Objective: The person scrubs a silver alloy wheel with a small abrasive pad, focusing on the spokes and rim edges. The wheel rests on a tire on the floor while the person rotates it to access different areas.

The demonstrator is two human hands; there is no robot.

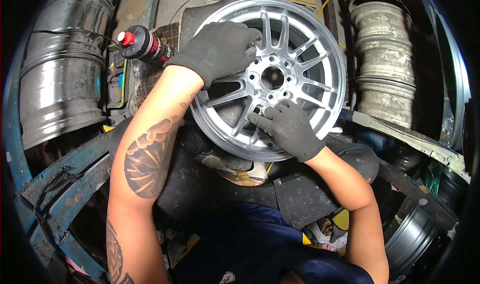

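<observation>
A silver multi-spoke car wheel rim (315, 59) lies face up before me, its centre bore and ring of bolt holes showing. My left hand (225, 49), in a dark grey glove, is closed over the spokes at the rim's upper left, fingers curled round; the spokes beneath are partly hidden. My right hand (291, 129), gloved alike, is on the spokes just below the hub. Its thumb and fingers are pinched together, with a small pale bit showing at the fingertips that I cannot make out. Left of the rim is a black bottle (145, 46) with a red cap.
Stacked metal wheels (62, 69) stand on the left, and more worn ones (384, 59) on the right. Blue metal frame bars (75, 184) run along the left. A silver rim (412, 239) sits at lower right. My knees are under the wheel.
</observation>
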